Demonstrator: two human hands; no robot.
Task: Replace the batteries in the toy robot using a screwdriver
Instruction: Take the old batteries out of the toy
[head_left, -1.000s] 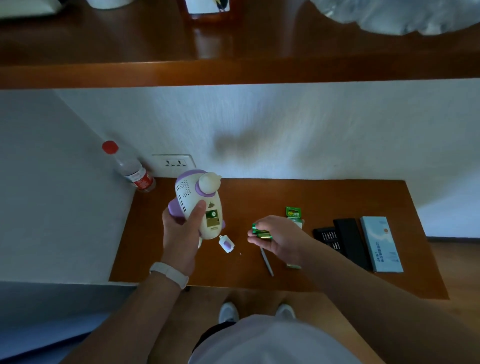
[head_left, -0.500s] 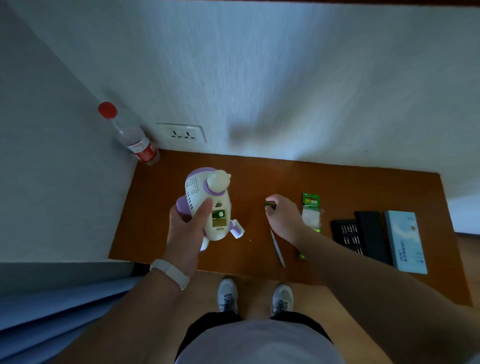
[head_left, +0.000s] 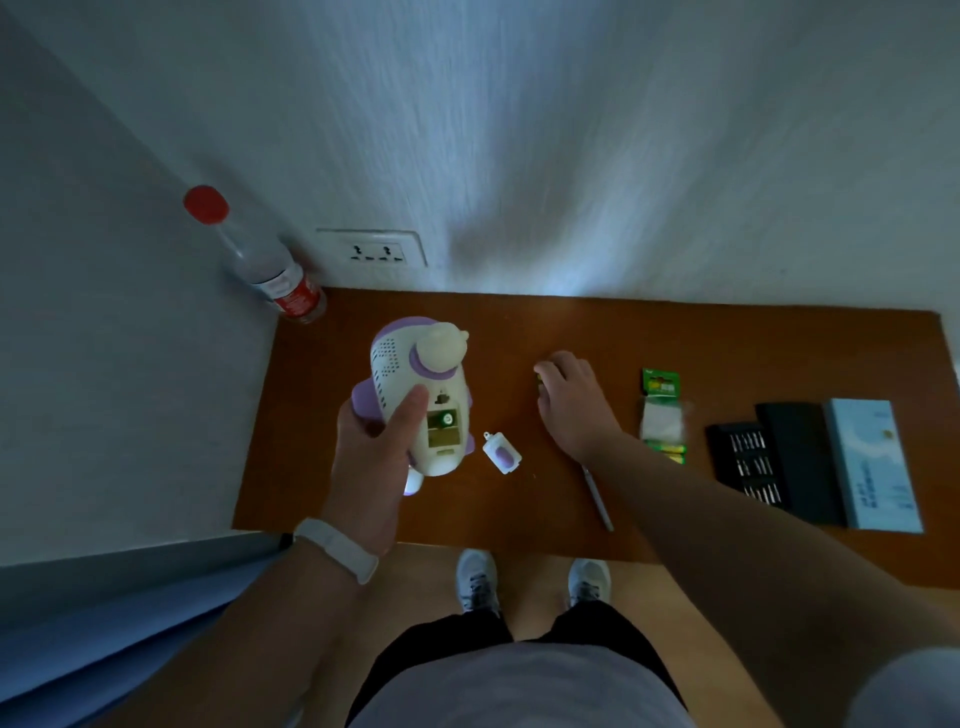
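While L hand (head_left: 371, 467) grips toy robot (head_left: 410, 374), R hand (head_left: 571, 402), palm down, curls round battery (head_left: 540, 383) on table (head_left: 753, 348).

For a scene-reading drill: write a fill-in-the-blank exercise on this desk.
1. The left hand grips the toy robot, whose battery compartment is ____.
2. The bottle has a ____ cap.
3. The screwdriver has its far end hidden under the ____ forearm.
4. The right hand touches a ____ battery.
Missing: open; red; right; green.
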